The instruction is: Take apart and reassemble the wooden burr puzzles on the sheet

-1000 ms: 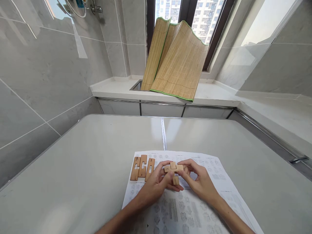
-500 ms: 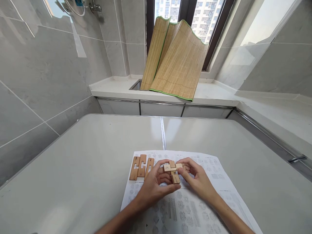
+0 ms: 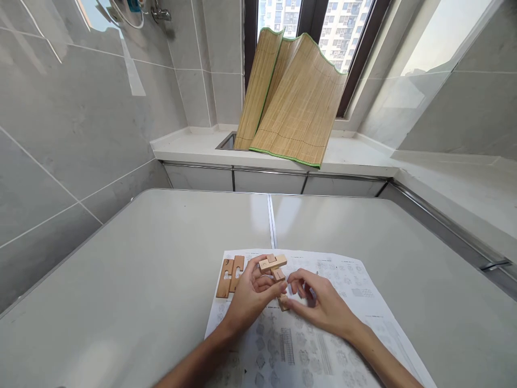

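Light wooden blocks, joined crosswise (image 3: 273, 263), are held in my left hand (image 3: 251, 295), whose fingers wrap behind them with the thumb in front. Just below that thumb is another light wooden block (image 3: 283, 303), partly hidden. The thumb of my right hand (image 3: 321, 302) touches the right end of this lower block, its other fingers curled above. Two flat brown notched pieces (image 3: 225, 279) (image 3: 237, 274) lie side by side on the printed sheet (image 3: 355, 312), left of my left hand. Any third flat piece is hidden behind the hand.
The sheet lies on a large white table (image 3: 161, 269) with a seam down its middle. Behind the table is a white counter (image 3: 194, 152) with a sink edge. A bamboo mat (image 3: 301, 102) leans there against the window.
My left hand has moved left and slightly up with the joined blocks, now tilted. My right hand has come off them and is lower, at a separate block. The third flat piece is now covered.
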A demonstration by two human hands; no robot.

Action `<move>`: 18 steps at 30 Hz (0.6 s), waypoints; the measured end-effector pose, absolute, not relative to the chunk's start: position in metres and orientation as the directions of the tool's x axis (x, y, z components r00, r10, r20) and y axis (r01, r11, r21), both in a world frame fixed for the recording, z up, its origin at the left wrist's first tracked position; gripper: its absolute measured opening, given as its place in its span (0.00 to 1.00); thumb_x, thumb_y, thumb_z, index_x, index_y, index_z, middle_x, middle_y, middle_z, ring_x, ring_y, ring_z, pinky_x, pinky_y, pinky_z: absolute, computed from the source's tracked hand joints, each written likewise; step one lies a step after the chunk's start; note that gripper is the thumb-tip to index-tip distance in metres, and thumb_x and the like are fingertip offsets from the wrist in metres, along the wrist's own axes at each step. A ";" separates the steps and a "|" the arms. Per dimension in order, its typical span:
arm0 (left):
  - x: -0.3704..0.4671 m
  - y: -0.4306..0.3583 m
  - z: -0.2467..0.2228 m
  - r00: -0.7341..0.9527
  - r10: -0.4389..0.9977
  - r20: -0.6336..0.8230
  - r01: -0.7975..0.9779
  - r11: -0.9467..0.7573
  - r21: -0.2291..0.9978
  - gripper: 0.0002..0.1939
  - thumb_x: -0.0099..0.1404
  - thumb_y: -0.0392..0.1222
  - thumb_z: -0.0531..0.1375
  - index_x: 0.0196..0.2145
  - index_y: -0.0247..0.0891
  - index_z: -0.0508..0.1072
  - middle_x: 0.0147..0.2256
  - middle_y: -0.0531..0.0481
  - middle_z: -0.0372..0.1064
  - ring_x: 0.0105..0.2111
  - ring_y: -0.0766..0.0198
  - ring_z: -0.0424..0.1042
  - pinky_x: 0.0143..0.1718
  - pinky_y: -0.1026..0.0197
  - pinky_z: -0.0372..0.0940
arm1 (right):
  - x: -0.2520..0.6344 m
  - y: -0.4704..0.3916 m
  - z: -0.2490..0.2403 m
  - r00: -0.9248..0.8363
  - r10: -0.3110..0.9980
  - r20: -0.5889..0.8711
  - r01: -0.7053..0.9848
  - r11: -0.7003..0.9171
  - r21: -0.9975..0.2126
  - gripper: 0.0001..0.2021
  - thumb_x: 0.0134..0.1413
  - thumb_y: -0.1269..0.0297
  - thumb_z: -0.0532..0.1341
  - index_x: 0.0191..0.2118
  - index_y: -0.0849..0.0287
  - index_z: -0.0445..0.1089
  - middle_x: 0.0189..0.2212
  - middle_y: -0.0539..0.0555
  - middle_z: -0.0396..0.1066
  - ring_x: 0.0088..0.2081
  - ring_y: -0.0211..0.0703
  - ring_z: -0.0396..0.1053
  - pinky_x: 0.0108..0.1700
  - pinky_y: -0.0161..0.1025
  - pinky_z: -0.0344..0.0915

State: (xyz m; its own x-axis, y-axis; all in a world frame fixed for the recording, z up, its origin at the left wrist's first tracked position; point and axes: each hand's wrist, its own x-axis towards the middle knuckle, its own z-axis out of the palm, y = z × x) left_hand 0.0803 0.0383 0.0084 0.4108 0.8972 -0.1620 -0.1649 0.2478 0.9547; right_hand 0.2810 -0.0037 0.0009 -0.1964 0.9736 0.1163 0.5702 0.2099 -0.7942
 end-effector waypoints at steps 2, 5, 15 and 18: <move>0.081 0.039 0.008 0.373 0.917 -0.141 -0.150 0.209 0.966 0.35 0.59 0.48 0.72 0.58 0.42 0.62 0.42 0.47 0.77 0.37 0.61 0.78 0.44 0.56 0.73 | 0.279 -0.005 0.000 -0.267 0.953 0.146 0.647 0.289 -0.706 0.14 0.54 0.55 0.70 0.40 0.52 0.67 0.30 0.47 0.67 0.27 0.38 0.60 0.31 0.37 0.57; 0.080 0.040 0.009 0.341 0.933 -0.118 -0.130 0.171 0.977 0.34 0.60 0.48 0.71 0.58 0.43 0.61 0.39 0.49 0.76 0.34 0.62 0.77 0.42 0.57 0.73 | 0.277 -0.005 -0.003 -0.319 0.926 0.201 0.698 0.372 -0.612 0.14 0.54 0.56 0.70 0.38 0.53 0.66 0.31 0.47 0.67 0.28 0.40 0.62 0.32 0.37 0.56; 0.075 0.044 0.006 0.377 0.926 -0.024 0.021 0.017 1.000 0.34 0.61 0.47 0.70 0.60 0.42 0.60 0.41 0.49 0.76 0.39 0.61 0.76 0.44 0.57 0.72 | 0.289 0.004 -0.001 -0.083 0.996 0.032 0.354 0.060 -0.933 0.15 0.62 0.48 0.63 0.43 0.54 0.70 0.29 0.49 0.71 0.29 0.41 0.66 0.33 0.38 0.63; 0.074 0.043 0.006 0.407 0.913 0.003 0.106 -0.051 0.993 0.34 0.62 0.48 0.69 0.61 0.43 0.60 0.37 0.51 0.75 0.36 0.61 0.75 0.43 0.57 0.72 | 0.292 0.005 0.003 -0.112 0.994 -0.016 0.149 0.001 -0.989 0.16 0.62 0.47 0.64 0.42 0.55 0.68 0.30 0.50 0.73 0.29 0.40 0.67 0.35 0.38 0.64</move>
State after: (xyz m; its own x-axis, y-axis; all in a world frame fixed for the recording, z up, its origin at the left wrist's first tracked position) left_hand 0.0738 0.0428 0.0057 0.4074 0.9132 0.0034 0.1059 -0.0510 0.9931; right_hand 0.2915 0.0045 0.0030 -0.1122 0.9936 -0.0159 0.1491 0.0010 -0.9888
